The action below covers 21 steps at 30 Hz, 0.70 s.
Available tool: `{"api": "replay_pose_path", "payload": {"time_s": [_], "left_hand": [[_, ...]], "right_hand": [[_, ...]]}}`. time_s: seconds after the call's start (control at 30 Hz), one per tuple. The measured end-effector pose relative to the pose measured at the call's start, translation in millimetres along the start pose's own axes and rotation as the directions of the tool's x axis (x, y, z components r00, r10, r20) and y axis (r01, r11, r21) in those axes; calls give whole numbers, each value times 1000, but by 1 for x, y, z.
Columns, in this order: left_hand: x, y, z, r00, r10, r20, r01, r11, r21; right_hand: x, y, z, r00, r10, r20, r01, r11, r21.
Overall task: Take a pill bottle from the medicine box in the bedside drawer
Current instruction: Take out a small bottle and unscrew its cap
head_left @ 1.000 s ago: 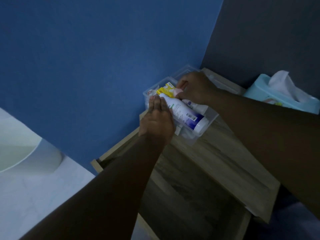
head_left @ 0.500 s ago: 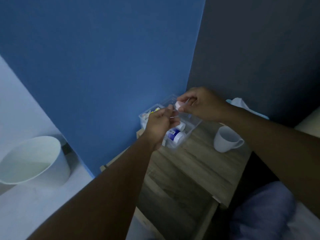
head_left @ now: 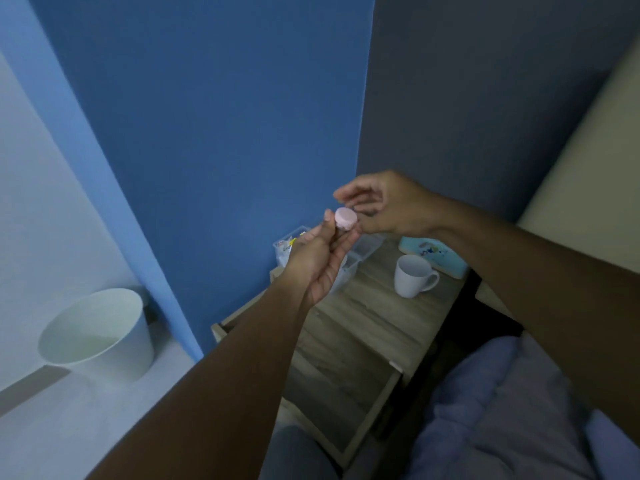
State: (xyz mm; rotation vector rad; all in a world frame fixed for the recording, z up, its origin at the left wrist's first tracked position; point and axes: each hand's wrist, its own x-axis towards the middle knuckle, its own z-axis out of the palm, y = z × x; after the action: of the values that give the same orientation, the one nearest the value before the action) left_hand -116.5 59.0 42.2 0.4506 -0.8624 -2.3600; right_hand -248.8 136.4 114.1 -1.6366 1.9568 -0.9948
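Note:
My left hand (head_left: 320, 259) holds a small pill bottle with a pale pink cap (head_left: 345, 218), raised above the bedside table. Only the cap and a little of the neck show; the fingers hide the body. My right hand (head_left: 384, 206) hovers just right of the cap, fingers loosely curled and apart, thumb close to the bottle. The clear plastic medicine box (head_left: 363, 249) stands on the wooden tabletop (head_left: 374, 317) against the blue wall, partly hidden behind my left hand. The drawer (head_left: 349, 386) below is pulled out.
A white mug (head_left: 414, 280) stands on the tabletop right of the box, and a light blue wipes pack (head_left: 434, 256) lies behind it. A white bin (head_left: 98, 336) sits on the floor at the left. Blue bedding (head_left: 502, 410) fills the lower right.
Both hands rose from the medicine box. The pink-capped bottle passed from my right fingers into my left hand. The view pulled back and up, showing the mug and bin.

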Motion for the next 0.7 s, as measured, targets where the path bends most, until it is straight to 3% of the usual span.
{"api": "replay_pose_path", "payload": {"time_s": [0.07,0.13,0.2,0.3,0.4,0.47,0.6,0.7], "left_hand": [[-8,-5,2,1000,-7,-10,8,1000,21],[-14,-9,5,1000,-12,-5,12,999,52],[-17,-13,7,1000,-7,9,6,998,60],[-19,-19,6,1000,5,-2,-5,999,51],[-18,-22,3,1000,-2,9,1,1000,27],[-18,-23,1,1000,-11,29,11,1000,1],[-12,-29,-5,998,-27,-50,28,999,21],[-7,-36,-14,997,-52,-60,52,999,11]], "right_hand": [[-6,-3,3,996,67,-58,-70,996,-63],[-12,-6,6,984,50,-170,-102,945,-312],[-17,-7,8,981,3,-192,-88,896,-435],[-22,-3,6,993,-72,-97,22,896,-443],[-22,2,7,998,-70,7,68,939,-338],[-20,7,10,1000,-1,-8,-2,954,-300],[-16,14,13,991,-23,-133,-39,895,-444],[-18,17,15,998,-54,-41,33,912,-410]]}}
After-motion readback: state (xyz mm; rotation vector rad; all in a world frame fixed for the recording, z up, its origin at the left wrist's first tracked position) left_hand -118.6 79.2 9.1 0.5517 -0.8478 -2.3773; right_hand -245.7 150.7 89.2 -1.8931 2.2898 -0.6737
